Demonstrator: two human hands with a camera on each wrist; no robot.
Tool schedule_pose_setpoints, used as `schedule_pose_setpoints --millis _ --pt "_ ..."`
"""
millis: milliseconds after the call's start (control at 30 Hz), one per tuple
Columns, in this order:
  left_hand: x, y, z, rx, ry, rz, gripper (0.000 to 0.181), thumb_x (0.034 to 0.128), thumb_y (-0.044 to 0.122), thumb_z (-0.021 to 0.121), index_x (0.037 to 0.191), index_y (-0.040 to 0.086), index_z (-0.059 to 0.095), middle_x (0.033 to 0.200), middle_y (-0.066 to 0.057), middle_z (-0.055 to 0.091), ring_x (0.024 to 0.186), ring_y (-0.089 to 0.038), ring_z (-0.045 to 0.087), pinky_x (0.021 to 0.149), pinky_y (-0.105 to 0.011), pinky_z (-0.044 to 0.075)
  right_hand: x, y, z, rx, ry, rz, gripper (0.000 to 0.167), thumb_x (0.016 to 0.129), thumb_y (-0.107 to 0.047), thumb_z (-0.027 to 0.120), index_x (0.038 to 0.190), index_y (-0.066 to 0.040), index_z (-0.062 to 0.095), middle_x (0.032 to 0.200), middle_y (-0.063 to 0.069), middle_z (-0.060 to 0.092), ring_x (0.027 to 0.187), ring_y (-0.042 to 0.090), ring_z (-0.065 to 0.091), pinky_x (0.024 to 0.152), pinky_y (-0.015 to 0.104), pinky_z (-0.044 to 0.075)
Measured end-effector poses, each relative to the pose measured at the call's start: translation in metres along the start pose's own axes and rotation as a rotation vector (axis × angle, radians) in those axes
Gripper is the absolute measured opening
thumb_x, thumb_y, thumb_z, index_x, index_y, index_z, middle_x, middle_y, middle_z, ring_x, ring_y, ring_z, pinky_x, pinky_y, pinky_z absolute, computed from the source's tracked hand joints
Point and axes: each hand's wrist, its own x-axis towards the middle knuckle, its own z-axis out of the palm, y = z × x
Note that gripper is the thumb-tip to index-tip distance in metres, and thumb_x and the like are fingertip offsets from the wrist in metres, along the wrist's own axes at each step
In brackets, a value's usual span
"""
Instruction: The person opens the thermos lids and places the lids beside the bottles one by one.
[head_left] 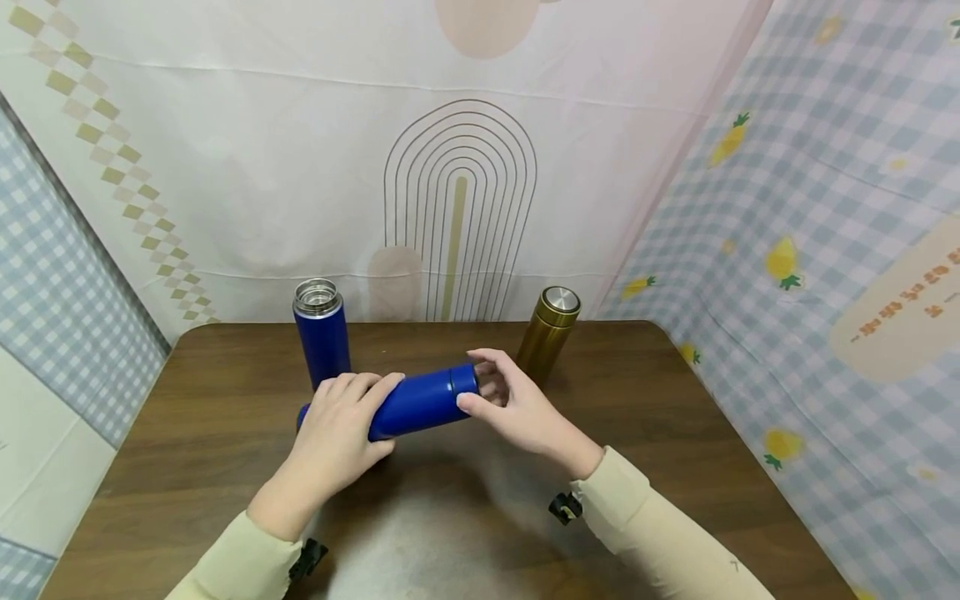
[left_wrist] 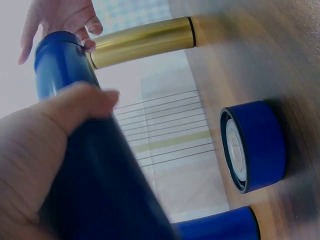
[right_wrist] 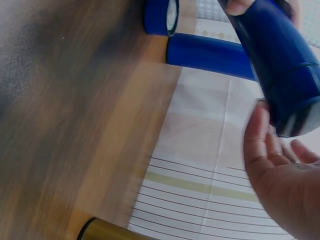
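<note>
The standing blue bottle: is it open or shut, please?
Open: the standing blue bottle shows a bare metal mouth in the head view, with no lid on.

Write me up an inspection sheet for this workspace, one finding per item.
Surface: brown wood-grain table, a pale sheen near the front.
Job's things: held blue bottle, tilted, its lid on; standing blue bottle, upright, neck uncovered; loose blue lid, on the table, inner side up.
Clutter: gold bottle, upright and capped; nothing else seen.
Hands: left hand grips the held blue bottle; right hand is at its lidded end, fingers spread, firm contact unclear.
Cables: nothing seen.
Surroundings: white patterned cloth behind; blue-checked cloth at the sides.
</note>
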Motion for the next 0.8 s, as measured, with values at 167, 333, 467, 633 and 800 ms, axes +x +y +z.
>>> schedule_pose_setpoints --millis 167,333,467,633,800 --pt "-0.0005 0.0017 -0.0003 0.090 0.059 0.036 0.088 0.0578 0.028 0.091 0.136 0.016 0.051 0.114 -0.013 0.059 0.104 -0.035 0.053 0.090 -0.052 0.039 -0.0004 0.0002 -0.0016 0.040 -0.015 0.088 0.054 0.093 -0.029 0.065 0.140 -0.019 0.041 0.121 0.011 0.056 0.085 0.024 0.064 0.072 0.038 0.055" --pt "-0.0004 0.0028 -0.0004 0.099 0.087 0.056 0.090 0.0571 0.026 0.092 0.137 0.016 0.052 0.116 -0.013 0.059 0.106 -0.035 0.052 0.091 -0.052 0.039 -0.0012 -0.0014 -0.0019 0.059 -0.034 0.100 0.050 0.092 -0.034 0.066 0.136 -0.021 0.046 0.116 0.009 0.058 0.083 0.027 0.064 0.070 0.038 0.055" --pt "-0.0005 0.0048 -0.0009 0.097 0.078 0.055 0.090 0.0581 0.028 0.092 0.137 0.016 0.051 0.117 -0.013 0.058 0.106 -0.035 0.052 0.091 -0.052 0.039 -0.0022 -0.0002 -0.0019 0.078 -0.043 0.076 0.049 0.090 -0.035 0.068 0.132 -0.020 0.049 0.114 0.008 0.058 0.087 0.024 0.064 0.073 0.039 0.056" --pt "-0.0006 0.0067 -0.0007 0.076 0.060 0.049 0.087 0.0596 0.028 0.091 0.136 0.015 0.052 0.119 -0.012 0.057 0.104 -0.035 0.053 0.089 -0.052 0.039 -0.0037 0.0009 -0.0025 0.071 -0.030 0.063 0.044 0.090 -0.036 0.069 0.127 -0.021 0.052 0.112 0.007 0.059 0.089 0.022 0.064 0.074 0.038 0.055" --pt "-0.0001 0.0061 0.0012 0.065 0.082 0.065 0.084 0.0586 0.028 0.089 0.133 0.014 0.055 0.113 -0.010 0.059 0.097 -0.033 0.054 0.083 -0.050 0.041 -0.0047 0.0004 -0.0040 0.061 -0.028 0.069 0.042 0.090 -0.035 0.069 0.126 -0.021 0.053 0.111 0.007 0.060 0.089 0.023 0.063 0.074 0.036 0.054"
